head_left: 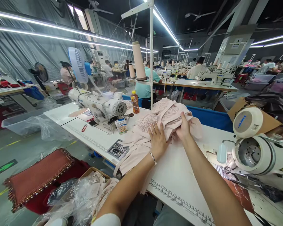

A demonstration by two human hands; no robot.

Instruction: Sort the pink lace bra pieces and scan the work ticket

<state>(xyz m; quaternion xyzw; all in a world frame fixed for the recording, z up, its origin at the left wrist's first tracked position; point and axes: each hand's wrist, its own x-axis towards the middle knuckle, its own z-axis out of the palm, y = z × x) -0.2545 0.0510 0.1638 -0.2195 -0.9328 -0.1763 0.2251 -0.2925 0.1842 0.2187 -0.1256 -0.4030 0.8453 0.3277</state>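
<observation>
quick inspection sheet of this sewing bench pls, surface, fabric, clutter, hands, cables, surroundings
surface: white table with a printed ruler along its near edge
job's things: pile of pale pink fabric bunched mid-table, one end hanging over the near edge
clutter: bottle, small carton, red snips, tool tray
grippers: left hand flat on the fabric, bracelet at the wrist; right hand gripping a fold of it
cables: nothing seen
surroundings: sewing machine at left, another at right, thread cone on a stand, other people at rows of machines behind
</observation>
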